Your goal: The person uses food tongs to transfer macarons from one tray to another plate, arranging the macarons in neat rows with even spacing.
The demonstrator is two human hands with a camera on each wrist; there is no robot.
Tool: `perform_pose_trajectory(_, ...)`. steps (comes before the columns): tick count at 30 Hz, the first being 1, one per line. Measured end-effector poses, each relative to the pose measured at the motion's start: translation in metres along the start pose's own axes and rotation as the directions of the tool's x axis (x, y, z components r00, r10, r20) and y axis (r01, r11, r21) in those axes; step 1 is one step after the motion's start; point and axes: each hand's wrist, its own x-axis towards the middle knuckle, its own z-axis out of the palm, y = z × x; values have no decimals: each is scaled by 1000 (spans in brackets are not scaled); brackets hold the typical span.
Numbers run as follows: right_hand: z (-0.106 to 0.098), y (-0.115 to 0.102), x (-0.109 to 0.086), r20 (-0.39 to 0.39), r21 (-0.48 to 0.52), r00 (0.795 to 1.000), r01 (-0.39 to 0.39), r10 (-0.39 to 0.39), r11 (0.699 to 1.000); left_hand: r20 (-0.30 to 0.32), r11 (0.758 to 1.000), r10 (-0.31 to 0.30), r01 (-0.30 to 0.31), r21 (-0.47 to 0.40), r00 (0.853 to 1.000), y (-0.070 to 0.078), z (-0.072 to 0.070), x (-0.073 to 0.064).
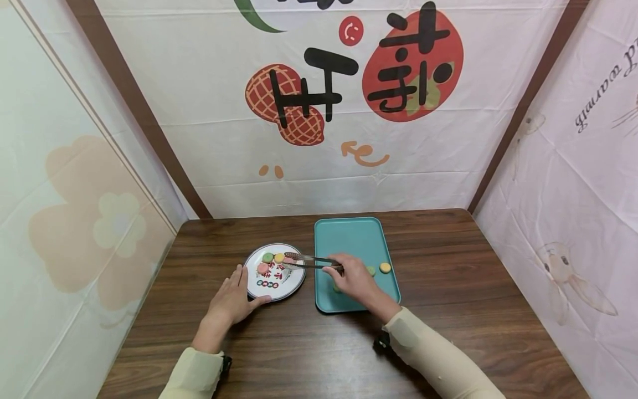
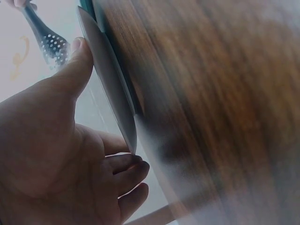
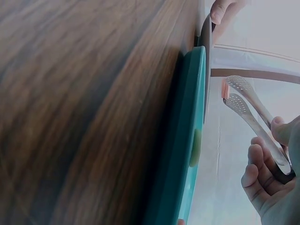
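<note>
My right hand (image 1: 355,278) grips metal tongs (image 1: 314,259) with perforated ends. Between those ends is a pink macaron (image 3: 225,89), above the right part of a white plate (image 1: 291,289) with printed characters. On the plate lie a green macaron (image 1: 268,257), a yellow macaron (image 1: 279,258) and another pink macaron (image 1: 262,268). My left hand (image 1: 230,299) rests against the plate's left edge, thumb and fingers spread along the rim (image 2: 110,79). On the teal tray (image 1: 349,235) are a yellow macaron (image 1: 385,267) and green ones (image 1: 371,270), partly hidden by my right hand.
The tray stands just right of the plate on a dark wooden table (image 1: 438,266). A white printed cloth (image 1: 339,183) hangs behind the table's back edge, with more cloth walls (image 1: 558,221) at both sides.
</note>
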Motion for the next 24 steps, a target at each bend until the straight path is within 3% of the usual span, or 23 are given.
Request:
perform_pose_trajectory(14, 9, -3, 5, 24, -22, 1000, 15, -14, 1000, 1, 1000, -3, 3, -6, 1000, -1, 1, 1)
perform_pose_trajectory(24, 14, -4, 8, 57, -10, 998, 1, -1, 1000, -38, 999, 36, -36, 1, 999, -2, 2, 0)
